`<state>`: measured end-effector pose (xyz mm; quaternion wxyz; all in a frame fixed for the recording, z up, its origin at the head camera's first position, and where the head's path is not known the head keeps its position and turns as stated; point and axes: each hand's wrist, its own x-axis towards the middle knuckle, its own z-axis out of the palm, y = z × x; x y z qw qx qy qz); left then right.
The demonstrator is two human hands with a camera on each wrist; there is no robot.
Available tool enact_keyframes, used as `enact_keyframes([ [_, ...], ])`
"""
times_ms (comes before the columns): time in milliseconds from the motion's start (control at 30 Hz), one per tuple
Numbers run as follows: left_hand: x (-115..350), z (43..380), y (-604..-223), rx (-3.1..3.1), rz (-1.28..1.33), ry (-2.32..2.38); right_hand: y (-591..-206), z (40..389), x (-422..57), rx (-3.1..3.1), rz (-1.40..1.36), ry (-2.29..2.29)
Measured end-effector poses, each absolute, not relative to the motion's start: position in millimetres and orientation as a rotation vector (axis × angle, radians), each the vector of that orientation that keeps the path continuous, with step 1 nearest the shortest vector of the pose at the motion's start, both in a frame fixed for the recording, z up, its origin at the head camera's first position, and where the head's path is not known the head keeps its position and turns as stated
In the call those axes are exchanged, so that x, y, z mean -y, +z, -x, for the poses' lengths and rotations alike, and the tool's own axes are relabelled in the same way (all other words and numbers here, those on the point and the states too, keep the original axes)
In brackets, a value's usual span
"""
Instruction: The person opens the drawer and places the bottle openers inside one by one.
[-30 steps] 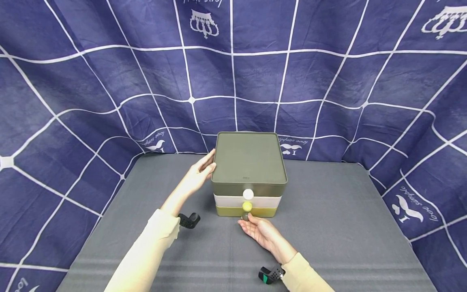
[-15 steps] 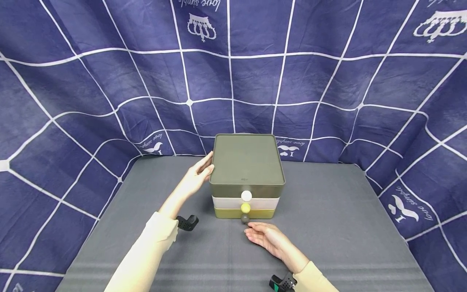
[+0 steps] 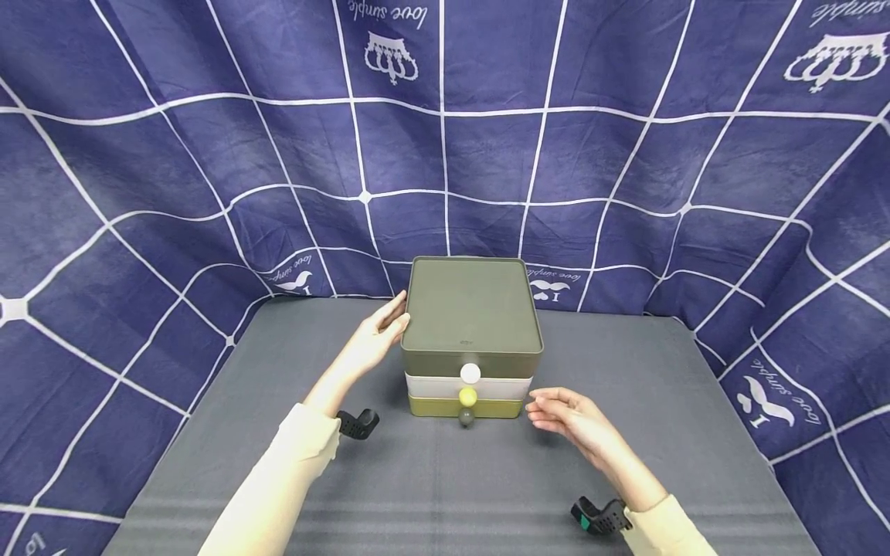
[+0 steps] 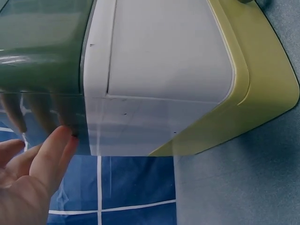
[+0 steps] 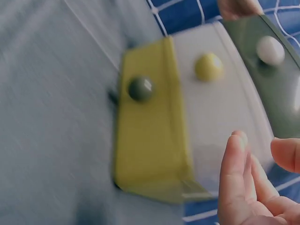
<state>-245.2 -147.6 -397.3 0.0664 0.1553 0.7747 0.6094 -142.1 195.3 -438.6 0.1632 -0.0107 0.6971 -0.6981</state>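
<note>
A three-tier drawer box stands on the grey table, dark green on top, white in the middle, yellow at the bottom. Its drawers look closed, each with a round knob: the white knob, the yellow knob and, lowest, the dark green knob. My left hand rests its extended fingers on the left side of the top tier; the left wrist view shows these fingertips at the green wall. My right hand hovers beside the box's front right corner, holding nothing, its thumb and fingers apart in the right wrist view.
The grey cloth-covered table reaches round the box on both sides and in front. Behind and at the sides hangs a blue curtain with white lines. Black straps, such as the right strap, are on both wrists.
My right hand has let go of the dark green knob and moved away to the right, beside the box's corner. My left hand has stayed on the box's side.
</note>
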Motion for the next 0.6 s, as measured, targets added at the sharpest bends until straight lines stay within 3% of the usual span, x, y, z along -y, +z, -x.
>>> enact_keyframes([
  [600,162.5,255.2,-377.6,-2.442,-0.483,1.775,-360.1,207.2,-217.2,-2.570,0.060,-2.021],
])
